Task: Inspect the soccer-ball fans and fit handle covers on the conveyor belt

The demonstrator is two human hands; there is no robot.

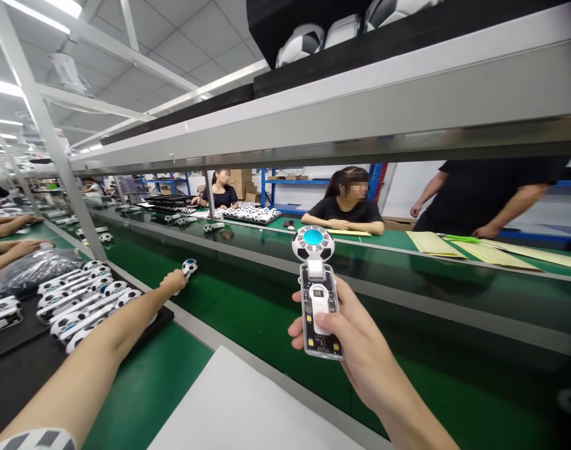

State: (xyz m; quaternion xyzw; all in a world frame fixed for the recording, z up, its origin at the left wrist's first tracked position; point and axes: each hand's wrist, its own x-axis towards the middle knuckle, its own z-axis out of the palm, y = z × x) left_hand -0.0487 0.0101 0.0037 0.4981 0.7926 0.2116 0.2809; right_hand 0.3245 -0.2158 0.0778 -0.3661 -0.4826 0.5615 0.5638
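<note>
Upright in my right hand [360, 331] is a handheld fan [317, 312] with a soccer-ball-patterned head and a blue round centre. Its clear handle shows a circuit board, a small display and yellow squares; my thumb presses on the white strip of the handle. My left arm reaches out over the green conveyor belt [247, 319], where my left hand [174, 282] is closed round a second soccer-ball fan [189, 267]. The handle of that one is mostly hidden by the fingers. Left of my forearm, several similar fans [92, 297] lie in rows on a black tray [166, 319].
A white sheet [247, 406] lies in front of me. Overhead runs a grey shelf [313, 119] with more soccer-ball items. Across the belt sit two people [344, 206], and another person [491, 194] stands by yellow sheets [435, 244]. A metal post [74, 181] rises at left, near a co-worker's hands [27, 249].
</note>
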